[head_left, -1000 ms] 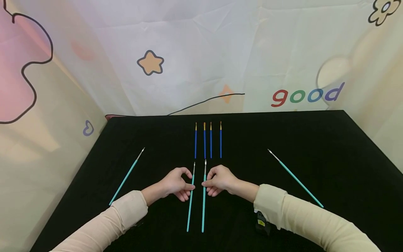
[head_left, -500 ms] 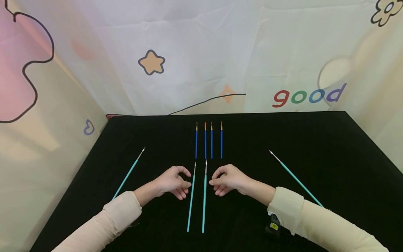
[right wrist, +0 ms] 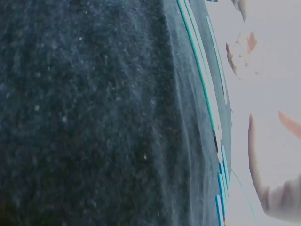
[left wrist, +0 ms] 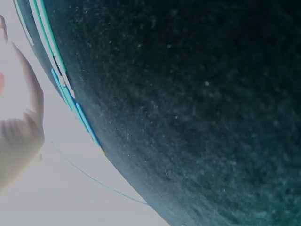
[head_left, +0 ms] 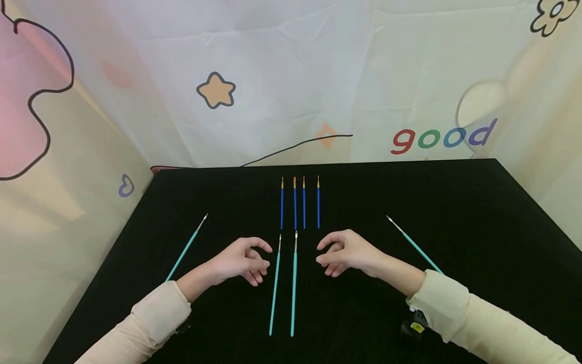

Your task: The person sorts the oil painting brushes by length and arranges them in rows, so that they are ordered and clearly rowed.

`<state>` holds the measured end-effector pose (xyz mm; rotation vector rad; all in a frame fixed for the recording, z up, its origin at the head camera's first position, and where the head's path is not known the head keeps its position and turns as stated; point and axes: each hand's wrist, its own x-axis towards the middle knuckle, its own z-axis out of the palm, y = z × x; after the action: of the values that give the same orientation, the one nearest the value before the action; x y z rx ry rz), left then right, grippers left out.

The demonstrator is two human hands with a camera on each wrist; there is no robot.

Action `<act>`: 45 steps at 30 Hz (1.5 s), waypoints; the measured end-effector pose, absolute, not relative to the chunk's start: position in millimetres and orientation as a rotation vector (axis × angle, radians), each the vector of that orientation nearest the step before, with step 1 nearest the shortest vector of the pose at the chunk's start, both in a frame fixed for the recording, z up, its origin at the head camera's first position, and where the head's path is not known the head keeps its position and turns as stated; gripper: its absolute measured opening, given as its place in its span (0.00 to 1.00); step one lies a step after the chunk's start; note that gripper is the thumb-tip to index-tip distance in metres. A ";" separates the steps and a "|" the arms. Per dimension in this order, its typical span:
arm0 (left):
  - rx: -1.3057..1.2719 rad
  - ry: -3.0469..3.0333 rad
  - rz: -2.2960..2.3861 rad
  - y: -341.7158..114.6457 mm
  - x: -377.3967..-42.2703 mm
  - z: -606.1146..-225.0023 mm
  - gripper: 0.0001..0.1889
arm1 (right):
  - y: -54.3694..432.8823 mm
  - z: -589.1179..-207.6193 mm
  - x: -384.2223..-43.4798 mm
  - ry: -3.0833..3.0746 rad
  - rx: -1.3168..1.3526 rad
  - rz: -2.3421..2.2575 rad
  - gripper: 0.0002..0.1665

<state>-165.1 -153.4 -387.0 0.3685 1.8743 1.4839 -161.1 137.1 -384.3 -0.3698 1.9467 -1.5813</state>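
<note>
Two turquoise-handled paintbrushes lie side by side at the middle of the black table, bristles pointing away: a left one [head_left: 275,293] and a right one [head_left: 294,293]. My left hand [head_left: 241,260] hovers just left of the left brush, fingers loosely bent and holding nothing. Farther off to the right of the pair, my right hand [head_left: 352,253] is likewise bare, its fingers loosely curved. Both wrist views show only part of a hand, the left hand [left wrist: 19,108] and the right hand [right wrist: 277,165], overexposed against the pale backdrop.
Several blue paintbrushes [head_left: 295,207] lie in a row near the far edge. One turquoise brush [head_left: 186,247] slants at the left, partly behind the left sleeve; another turquoise brush [head_left: 416,246] slants at the right, its end hidden by the right sleeve. A printed cloth [head_left: 291,76] hangs behind the table.
Both hands have let go of the two middle brushes and drawn apart, the left hand slightly leftward, the right hand farther to the right. Those brushes stay lying in place.
</note>
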 end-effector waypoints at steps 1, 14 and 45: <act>0.377 1.875 1.491 -154.1 -164.8 -385.9 0.22 | 138.7 -382.7 -161.0 1.941 -0.375 -1.581 0.26; 0.456 1.897 1.551 -162.3 -161.8 -381.2 0.23 | 158.2 -376.9 -162.1 1.986 -0.431 -1.569 0.27; 0.546 1.970 1.633 -194.7 -158.9 -371.4 0.20 | 213.8 -370.6 -167.1 2.137 -0.561 -1.450 0.25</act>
<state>-158.9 -194.7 -371.4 0.5459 1.9700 1.6331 -167.1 213.8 -370.6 -0.5609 2.1365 -1.4498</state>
